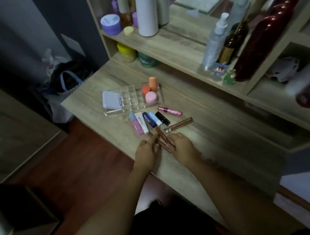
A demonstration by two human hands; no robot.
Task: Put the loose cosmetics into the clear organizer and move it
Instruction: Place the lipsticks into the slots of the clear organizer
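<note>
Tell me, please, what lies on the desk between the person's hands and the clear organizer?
In the head view, a row of loose lip balm tubes lies between the hands and the clear organizer.

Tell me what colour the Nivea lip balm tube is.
Dark navy blue with white lettering, the Nivea tube; head view.

both hands (165,148) pinch brown lip-gloss tubes (162,139) on the table (205,146) below the clear organizer (127,99).
</note>
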